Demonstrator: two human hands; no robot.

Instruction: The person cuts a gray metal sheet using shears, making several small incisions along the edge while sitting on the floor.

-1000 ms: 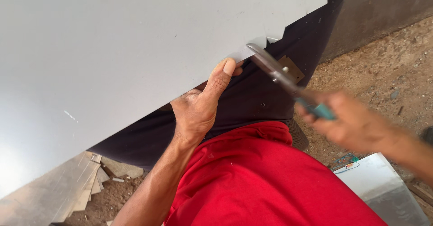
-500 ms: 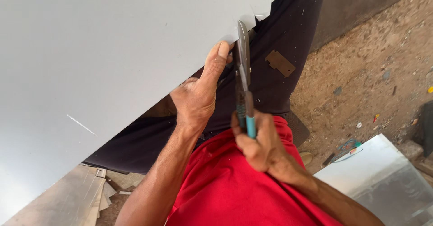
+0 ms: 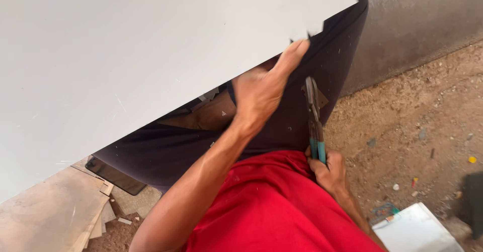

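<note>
The snips' handles [image 3: 318, 149] vanish inside the right hand [image 3: 328, 174]; the left hand's [image 3: 261, 88] fingertips hide behind the sheet [image 3: 151, 45].
</note>
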